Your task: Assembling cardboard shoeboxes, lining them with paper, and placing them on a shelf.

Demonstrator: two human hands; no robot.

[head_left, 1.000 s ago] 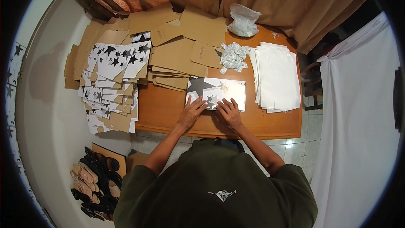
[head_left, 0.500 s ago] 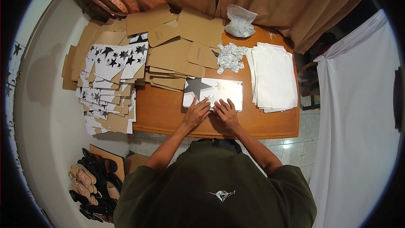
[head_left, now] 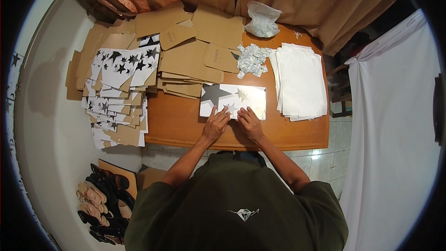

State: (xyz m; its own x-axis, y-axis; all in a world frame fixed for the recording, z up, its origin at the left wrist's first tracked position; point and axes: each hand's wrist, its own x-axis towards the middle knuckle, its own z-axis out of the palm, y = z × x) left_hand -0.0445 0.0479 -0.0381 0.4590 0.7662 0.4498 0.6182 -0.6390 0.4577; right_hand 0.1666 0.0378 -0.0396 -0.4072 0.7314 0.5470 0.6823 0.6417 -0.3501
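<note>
A flat white cardboard box [head_left: 253, 94] printed with black and grey stars lies on the wooden table in front of me, its lid down. My left hand [head_left: 216, 124] grips its near edge left of the middle, fingertips on the top face. Close beside it, my right hand [head_left: 250, 123] holds the same edge right of the middle, fingers bent over the lid. The thumbs are mostly hidden at the box's front side.
Brown cardboard blanks [head_left: 190, 62] are stacked behind the box. Star-printed blanks [head_left: 121, 72] pile up at left. Small white packets [head_left: 252, 59], a clear plastic bag [head_left: 263, 21] and white paper sheets [head_left: 301, 81] lie at right. Shoes [head_left: 100, 200] stand on the lower left.
The right hand's fingers have drawn together and bent more over the box's near edge. The left hand stays nearly in place, and the box has barely moved.
</note>
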